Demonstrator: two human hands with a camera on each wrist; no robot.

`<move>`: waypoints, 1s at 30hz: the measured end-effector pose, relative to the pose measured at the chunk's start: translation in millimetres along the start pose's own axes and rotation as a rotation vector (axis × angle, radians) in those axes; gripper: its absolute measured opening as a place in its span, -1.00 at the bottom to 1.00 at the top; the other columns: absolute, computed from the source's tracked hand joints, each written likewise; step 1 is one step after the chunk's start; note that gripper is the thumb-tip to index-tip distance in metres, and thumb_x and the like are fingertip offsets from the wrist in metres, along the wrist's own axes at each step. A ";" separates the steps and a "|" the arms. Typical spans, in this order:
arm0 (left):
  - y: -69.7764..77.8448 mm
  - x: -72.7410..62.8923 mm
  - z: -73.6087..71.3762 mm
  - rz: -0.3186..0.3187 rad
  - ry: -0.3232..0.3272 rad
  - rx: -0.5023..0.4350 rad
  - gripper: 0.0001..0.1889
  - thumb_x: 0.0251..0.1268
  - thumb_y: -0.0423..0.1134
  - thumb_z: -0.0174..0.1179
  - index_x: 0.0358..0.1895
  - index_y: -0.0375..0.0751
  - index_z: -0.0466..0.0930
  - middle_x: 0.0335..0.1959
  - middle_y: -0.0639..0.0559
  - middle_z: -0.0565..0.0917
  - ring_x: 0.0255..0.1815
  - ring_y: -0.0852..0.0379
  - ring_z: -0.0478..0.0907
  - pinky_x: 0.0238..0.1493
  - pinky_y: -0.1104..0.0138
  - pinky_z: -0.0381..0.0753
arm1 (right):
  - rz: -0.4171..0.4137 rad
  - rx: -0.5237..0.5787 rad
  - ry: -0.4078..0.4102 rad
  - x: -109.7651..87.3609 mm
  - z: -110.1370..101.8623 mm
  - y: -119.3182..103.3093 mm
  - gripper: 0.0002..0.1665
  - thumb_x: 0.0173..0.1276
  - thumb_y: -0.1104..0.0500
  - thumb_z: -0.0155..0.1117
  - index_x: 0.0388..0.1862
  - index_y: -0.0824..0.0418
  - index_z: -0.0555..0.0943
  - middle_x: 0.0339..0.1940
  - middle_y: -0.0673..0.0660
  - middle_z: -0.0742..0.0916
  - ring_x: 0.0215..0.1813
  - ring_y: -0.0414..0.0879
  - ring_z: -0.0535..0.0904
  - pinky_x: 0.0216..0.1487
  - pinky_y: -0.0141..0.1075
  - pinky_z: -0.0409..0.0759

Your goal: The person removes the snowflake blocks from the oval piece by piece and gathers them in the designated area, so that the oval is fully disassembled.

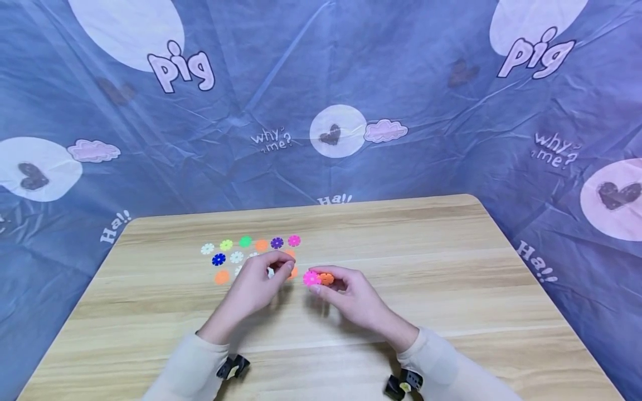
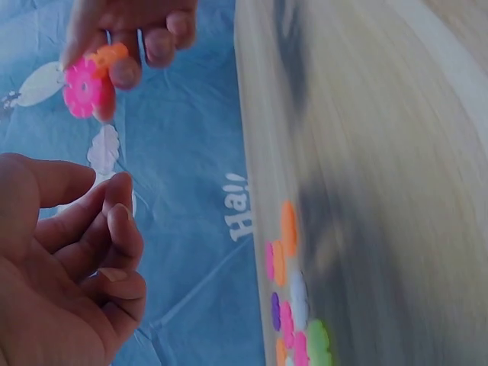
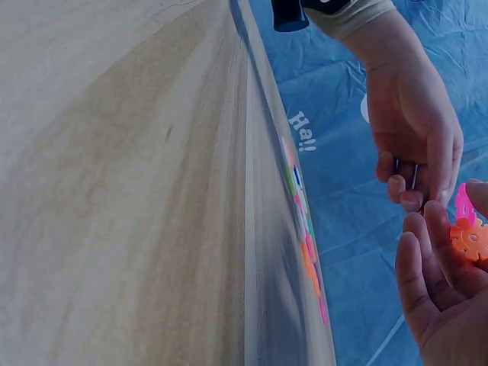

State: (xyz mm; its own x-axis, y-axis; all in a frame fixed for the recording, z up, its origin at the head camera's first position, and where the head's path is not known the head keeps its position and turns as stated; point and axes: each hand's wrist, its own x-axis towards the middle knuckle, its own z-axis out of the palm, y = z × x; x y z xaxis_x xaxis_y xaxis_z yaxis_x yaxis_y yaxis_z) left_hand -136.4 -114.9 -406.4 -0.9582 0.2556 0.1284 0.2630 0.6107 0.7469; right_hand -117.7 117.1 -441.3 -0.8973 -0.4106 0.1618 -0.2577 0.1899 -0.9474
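My right hand (image 1: 358, 295) pinches a pink flower-shaped plastic disc (image 1: 311, 278) between thumb and fingers. Joined to its edge at an angle is an orange disc (image 3: 470, 239), lying against the fingers. The pair is held up above the wooden table (image 1: 431, 245). To the left, my left hand (image 1: 261, 281) hovers over the near end of the loose discs, its fingers loosely curled and nothing between them. In the left wrist view a small gap shows between its thumb and index finger. Beneath that hand, several discs are partly hidden; an orange disc (image 1: 293, 273) peeks out beside the fingertips.
Rows of loose discs lie flat at the table's left middle, among them a dark blue disc (image 1: 218, 259), a green disc (image 1: 245, 241), a purple disc (image 1: 277, 243) and an orange one (image 1: 222, 277). A blue printed cloth (image 1: 281, 67) hangs behind the table.
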 end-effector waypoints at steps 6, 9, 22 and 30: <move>6.4 -8.3 2.3 0.017 0.009 -0.021 -0.83 0.50 -0.14 0.18 -0.13 -0.07 0.73 -0.39 0.21 0.65 -0.38 0.15 0.52 -0.32 0.28 0.55 | -0.014 0.009 0.015 0.2 1.0 0.2 -0.54 0.40 0.08 0.37 0.24 0.13 0.62 -0.05 0.07 0.76 -0.18 0.00 0.72 -0.09 -0.26 0.70; 8.3 -12.4 3.5 0.015 -0.023 -0.053 -0.77 0.52 -0.08 0.14 -0.13 -0.10 0.73 -0.41 0.16 0.67 -0.42 0.13 0.52 -0.36 0.29 0.55 | -0.018 0.008 0.018 0.7 1.0 0.1 -0.54 0.40 0.08 0.37 0.24 0.14 0.62 -0.07 0.07 0.76 -0.19 0.04 0.72 -0.11 -0.26 0.70; 9.8 -17.6 10.3 -0.035 -0.136 -0.240 -0.73 0.53 -0.08 0.13 -0.35 -0.07 0.70 -0.50 -0.06 0.66 -0.54 0.12 0.46 -0.51 0.38 0.46 | -0.045 -0.017 0.001 1.2 3.8 -4.3 -0.53 0.38 0.14 0.38 0.26 0.12 0.61 -0.04 0.02 0.76 -0.16 -0.04 0.68 -0.09 -0.24 0.68; 10.2 -16.6 11.2 -0.106 -0.141 -0.348 -0.74 0.51 -0.23 0.13 -0.38 -0.22 0.67 -0.50 -0.12 0.67 -0.48 0.01 0.53 -0.48 0.38 0.53 | -0.039 -0.002 -0.007 1.5 3.2 -1.8 -0.53 0.41 0.12 0.36 0.28 0.14 0.60 0.01 0.07 0.76 -0.12 -0.01 0.70 -0.05 -0.24 0.68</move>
State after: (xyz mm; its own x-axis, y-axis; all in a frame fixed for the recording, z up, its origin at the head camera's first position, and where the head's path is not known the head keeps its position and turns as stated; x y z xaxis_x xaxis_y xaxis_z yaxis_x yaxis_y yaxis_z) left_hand -116.5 -104.5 -408.2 -0.9468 0.3201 -0.0342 0.0862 0.3545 0.9311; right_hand -117.5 113.2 -440.2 -0.8840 -0.4239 0.1970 -0.2933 0.1749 -0.9399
